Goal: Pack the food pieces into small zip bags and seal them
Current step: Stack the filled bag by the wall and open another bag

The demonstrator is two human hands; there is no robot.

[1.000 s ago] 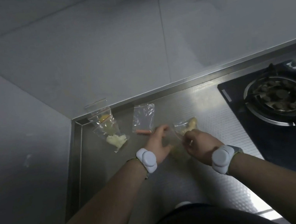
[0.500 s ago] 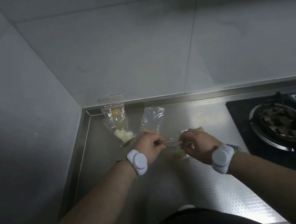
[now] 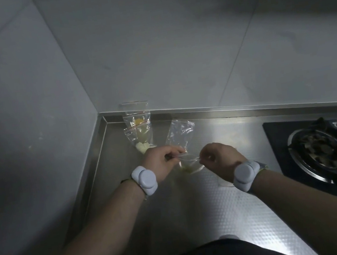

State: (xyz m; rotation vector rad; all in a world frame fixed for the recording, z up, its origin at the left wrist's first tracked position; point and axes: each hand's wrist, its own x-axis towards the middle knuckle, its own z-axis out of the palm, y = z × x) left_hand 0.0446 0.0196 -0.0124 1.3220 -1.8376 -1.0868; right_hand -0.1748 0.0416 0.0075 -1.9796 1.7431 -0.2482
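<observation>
While hands point(image 3: 190, 161) pinch it, crinkled clear bag point(image 3: 191, 164) sags.

Dim, soft focus; glare on steel counter point(image 3: 232, 216); wide-angle bending.

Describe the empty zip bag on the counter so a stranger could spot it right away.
Start at the gas burner and look left along the steel counter. The empty bag lies beyond the hands, right of the bags with food; it alone looks clear and crinkled, nothing visible inside.

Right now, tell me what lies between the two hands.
In the head view, the top edge of a clear zip bag stretches between the left hand and right hand; each pinches one end. Pale food shows inside it, above the steel counter.
</observation>
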